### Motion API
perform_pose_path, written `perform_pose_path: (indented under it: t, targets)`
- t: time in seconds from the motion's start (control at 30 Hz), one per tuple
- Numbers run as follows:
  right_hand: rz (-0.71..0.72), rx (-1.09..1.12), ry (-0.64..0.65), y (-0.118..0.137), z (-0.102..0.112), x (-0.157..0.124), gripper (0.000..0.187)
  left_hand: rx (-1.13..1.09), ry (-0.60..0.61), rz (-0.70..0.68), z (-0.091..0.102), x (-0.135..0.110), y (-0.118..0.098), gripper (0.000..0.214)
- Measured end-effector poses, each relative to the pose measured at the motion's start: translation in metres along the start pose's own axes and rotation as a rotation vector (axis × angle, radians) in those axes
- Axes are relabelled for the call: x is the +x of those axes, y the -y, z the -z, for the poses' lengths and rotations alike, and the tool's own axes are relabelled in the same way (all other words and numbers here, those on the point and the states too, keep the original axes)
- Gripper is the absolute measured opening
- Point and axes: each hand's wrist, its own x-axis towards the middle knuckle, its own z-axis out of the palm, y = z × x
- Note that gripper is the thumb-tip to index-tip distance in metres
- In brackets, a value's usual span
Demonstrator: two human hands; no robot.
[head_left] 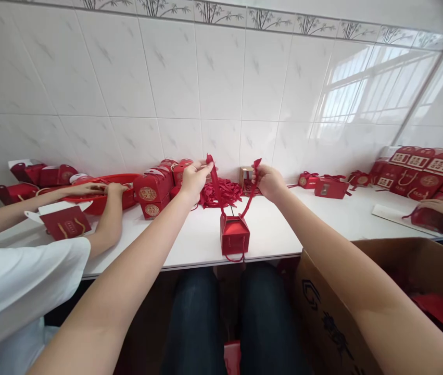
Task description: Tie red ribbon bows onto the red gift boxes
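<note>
A small red gift box (pixel 235 237) with a peaked top stands upright near the table's front edge. From its top a red ribbon (pixel 216 186) rises in two ends, spread into a V. My left hand (pixel 195 178) pinches one end, above and left of the box. The other end is held in my right hand (pixel 268 180), up to the right. A thin red cord (pixel 235 259) hangs at the front of the box. Behind it lies a heap of red ribbons (pixel 221 194), partly hidden by my left hand's ribbon end.
Stacked red boxes (pixel 151 194) stand left of the ribbons, more (pixel 420 169) at the far right. A co-worker's hands (pixel 115 190) reach into a red basin (pixel 129 179) at left. Another person's hand (pixel 435 207) is at right. A cardboard carton (pixel 323 297) stands below the table's right side.
</note>
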Motion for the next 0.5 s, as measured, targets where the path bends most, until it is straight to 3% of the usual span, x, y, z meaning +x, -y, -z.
perform_pose_path:
  t: [0.2, 0.5]
  targets:
    - [0.031, -0.047, 0.002, -0.001, -0.004, -0.012, 0.011, -0.138, 0.059, 0.061, -0.001, -0.002, 0.003, 0.011]
    - [0.041, -0.074, -0.006, 0.002, -0.022, -0.013, 0.02, -0.107, 0.115, 0.114, -0.001, 0.001, -0.004, 0.021]
